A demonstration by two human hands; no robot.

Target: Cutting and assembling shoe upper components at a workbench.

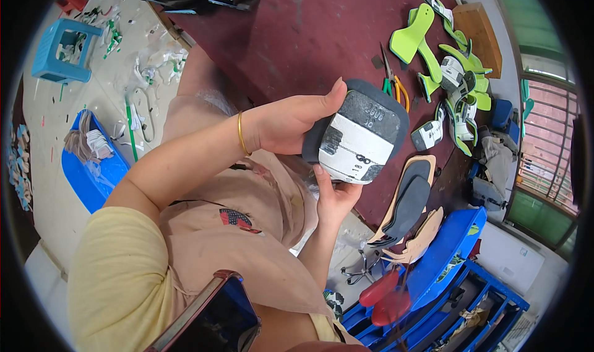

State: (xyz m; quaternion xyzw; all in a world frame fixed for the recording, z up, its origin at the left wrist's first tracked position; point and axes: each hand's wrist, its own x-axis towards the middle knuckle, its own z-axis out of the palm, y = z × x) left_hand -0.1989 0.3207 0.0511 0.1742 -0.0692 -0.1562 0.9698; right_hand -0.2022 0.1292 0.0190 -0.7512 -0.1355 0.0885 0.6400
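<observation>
Both my hands hold up a dark grey shoe last [365, 141] with a white band across it and a grey foam sheet [396, 113] around its edge. My left hand [297, 120], at the end of the arm with a gold bangle, grips the foam sheet's left side, thumb on the edge and fingers mostly hidden behind. From below, my right hand [337, 197] closes on the lower edge, its thumb up along the side and its fingertips partly hidden under the piece. The maroon tabletop [297, 42] lies beyond.
Scissors [399, 89] lie right of the hands, near lime-green heeled shoe forms [411, 36] and several white-banded ones [455, 73]. Stacked grey soles [408, 203] rest by the table edge. Blue bins [442, 259], a blue stool [62, 48] and a phone [210, 318] surround me.
</observation>
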